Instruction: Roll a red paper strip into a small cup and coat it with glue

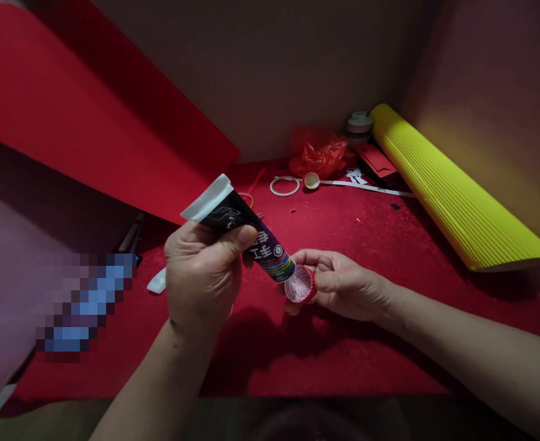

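Observation:
My left hand (206,263) is closed around a dark glue tube (270,254) with a white crimped end and a rainbow band. The tube tilts down to the right, its nozzle end at the mouth of a small round red cup (300,285). White ridges line the inside of this cup, which looks like rolled corrugated paper. My right hand (343,283) grips the cup by its rim, thumb in front and fingers behind. Whether glue is flowing out cannot be made out.
A yellow corrugated sheet (453,196) lies rolled at the right. Behind are a red plastic bag (320,158), a lidded jar (360,125), a white paper ring (285,186) and a paper strip (371,186). A large red sheet (100,104) leans at the left. Red cloth (366,361) covers the table.

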A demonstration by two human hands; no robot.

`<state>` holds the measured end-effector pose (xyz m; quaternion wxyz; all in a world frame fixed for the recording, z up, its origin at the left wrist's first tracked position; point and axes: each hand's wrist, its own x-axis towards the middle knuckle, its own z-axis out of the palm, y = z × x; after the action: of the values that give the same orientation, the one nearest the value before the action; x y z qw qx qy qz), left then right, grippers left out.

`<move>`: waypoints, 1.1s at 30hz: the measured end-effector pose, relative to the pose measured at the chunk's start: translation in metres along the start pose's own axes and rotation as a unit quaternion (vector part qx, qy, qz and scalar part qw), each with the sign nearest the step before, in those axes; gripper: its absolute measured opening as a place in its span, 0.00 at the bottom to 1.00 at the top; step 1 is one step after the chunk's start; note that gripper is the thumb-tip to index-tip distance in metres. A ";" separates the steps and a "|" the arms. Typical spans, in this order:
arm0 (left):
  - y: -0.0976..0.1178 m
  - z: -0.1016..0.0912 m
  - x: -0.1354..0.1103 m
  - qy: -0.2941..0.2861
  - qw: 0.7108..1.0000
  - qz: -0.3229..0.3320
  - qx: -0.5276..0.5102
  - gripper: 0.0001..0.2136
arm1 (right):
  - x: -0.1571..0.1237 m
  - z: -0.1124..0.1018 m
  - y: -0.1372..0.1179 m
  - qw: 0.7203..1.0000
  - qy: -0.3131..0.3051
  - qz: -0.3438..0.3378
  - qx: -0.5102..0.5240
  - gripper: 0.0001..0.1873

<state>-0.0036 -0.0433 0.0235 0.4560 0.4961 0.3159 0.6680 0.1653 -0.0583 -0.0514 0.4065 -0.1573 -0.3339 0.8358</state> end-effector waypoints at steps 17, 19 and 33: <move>0.000 0.002 0.000 0.020 1.000 0.000 -0.002 0.05 | 0.000 0.003 0.000 1.000 -0.006 0.008 -0.013 0.23; 0.000 0.003 0.001 0.022 1.000 -0.004 0.011 0.04 | 0.000 0.004 0.000 1.000 -0.007 0.011 -0.012 0.23; -0.005 -0.005 0.003 -0.001 1.000 0.020 -0.009 0.06 | -0.001 0.005 -0.001 1.000 -0.004 0.018 -0.018 0.24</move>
<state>-0.0070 -0.0386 0.0183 0.4471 0.4988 0.2995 0.6794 0.1633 -0.0612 -0.0471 0.3874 -0.1674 -0.3476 0.8373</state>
